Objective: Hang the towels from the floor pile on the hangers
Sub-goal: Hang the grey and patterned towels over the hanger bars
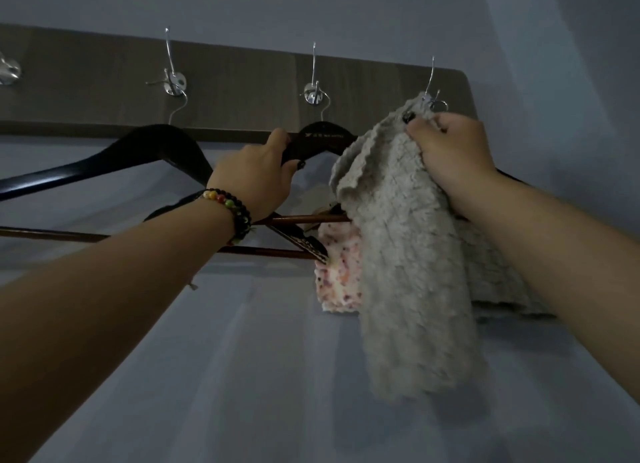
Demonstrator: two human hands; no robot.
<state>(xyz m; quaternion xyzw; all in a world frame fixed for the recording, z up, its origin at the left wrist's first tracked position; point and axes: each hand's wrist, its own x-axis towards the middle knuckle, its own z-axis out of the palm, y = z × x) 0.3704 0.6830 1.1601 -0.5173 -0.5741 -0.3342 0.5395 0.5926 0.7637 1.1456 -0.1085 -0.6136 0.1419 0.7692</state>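
I look up at a dark wooden rack (225,81) on the wall, with silver hooks. My left hand (258,177), a bead bracelet at its wrist, grips the top of a black hanger (323,140) that hangs from the middle hook (313,95). My right hand (450,154) grips the upper edge of a fluffy grey towel (408,272), raised close to the right hook (433,99); the towel hangs down long below my hand. A pink-and-white speckled towel (337,282) hangs behind it, on a hanger's brown bar. Another grey towel (498,279) hangs at the right, partly hidden by my right arm.
A second black hanger (138,151) hangs from the left hook (175,83), its brown lower bar (52,234) running to the left edge. A further hook (8,71) shows at the far left. The wall around the rack is plain grey-blue.
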